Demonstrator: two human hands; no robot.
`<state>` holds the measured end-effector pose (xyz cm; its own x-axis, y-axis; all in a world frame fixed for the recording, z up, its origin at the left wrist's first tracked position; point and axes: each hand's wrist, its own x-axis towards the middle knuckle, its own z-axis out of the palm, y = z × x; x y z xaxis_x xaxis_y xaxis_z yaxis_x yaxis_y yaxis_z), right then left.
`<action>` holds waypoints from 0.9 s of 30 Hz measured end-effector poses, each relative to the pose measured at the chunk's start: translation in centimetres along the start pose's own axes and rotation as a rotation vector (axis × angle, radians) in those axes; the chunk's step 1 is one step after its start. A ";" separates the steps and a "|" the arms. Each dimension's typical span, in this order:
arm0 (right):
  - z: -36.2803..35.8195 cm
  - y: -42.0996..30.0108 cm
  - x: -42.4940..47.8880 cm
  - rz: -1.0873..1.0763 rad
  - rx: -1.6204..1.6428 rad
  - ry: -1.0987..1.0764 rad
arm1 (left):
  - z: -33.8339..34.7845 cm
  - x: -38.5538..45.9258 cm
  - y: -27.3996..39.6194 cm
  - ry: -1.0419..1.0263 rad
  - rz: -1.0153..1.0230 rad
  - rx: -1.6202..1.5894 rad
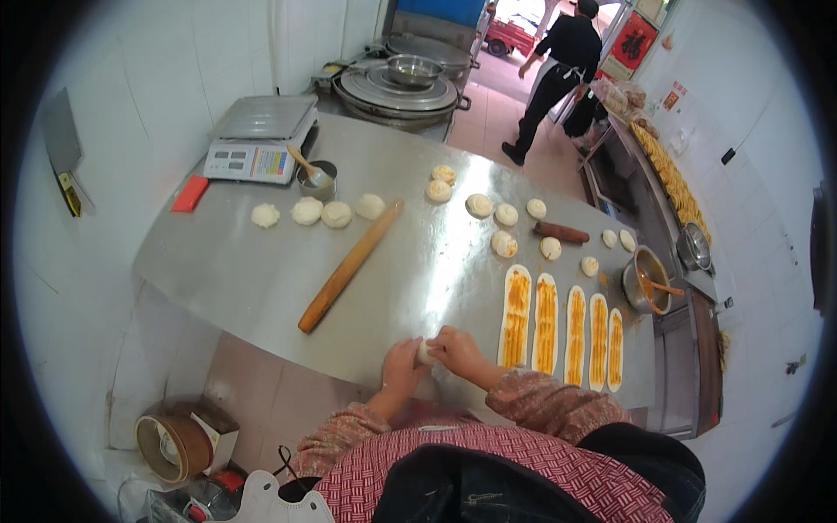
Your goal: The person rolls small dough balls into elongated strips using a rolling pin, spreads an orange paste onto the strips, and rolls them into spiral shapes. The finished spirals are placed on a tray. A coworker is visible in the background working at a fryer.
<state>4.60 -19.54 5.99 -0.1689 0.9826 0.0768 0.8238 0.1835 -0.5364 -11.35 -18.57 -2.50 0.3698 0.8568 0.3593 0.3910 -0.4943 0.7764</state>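
Between my two hands, near the front edge of the steel table (274, 281), is a small piece of white dough (426, 353). My left hand (400, 367) cups it from the left, and the fingers of my right hand (456, 351) press on it from the right. Beside my right arm lie several long flat dough strips (545, 327) spread with orange paste. A long wooden rolling pin (352, 267) rests at an angle left of my hands. Several round dough pieces (337, 214) sit beyond it, and more filled dough balls (480, 205) lie toward the far right.
A digital scale (252, 160) stands at the back left beside a metal cup (318, 183) with a brush. A short dark rolling pin (561, 232) and a steel bowl of paste (644, 281) are on the right. Large lidded pans (399, 95) stand behind. Another person (556, 78) is near the doorway.
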 end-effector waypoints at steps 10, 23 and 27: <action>4.7 -0.8 1.2 -0.023 -0.424 -0.196 | -1.0 -0.5 0.6 -0.084 -0.062 0.170; 6.8 -2.7 4.6 0.001 -0.338 -0.102 | -12.3 -8.8 -2.9 0.263 -0.319 0.214; 7.6 -3.4 4.8 0.023 -0.376 -0.115 | -14.5 -13.4 -3.4 0.251 -0.453 0.298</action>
<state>-3.14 -15.63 1.82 -0.1904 0.9810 -0.0380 0.9651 0.1799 -0.1903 -29.82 -26.22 -2.46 -0.0853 0.9824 0.1663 0.6962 -0.0606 0.7153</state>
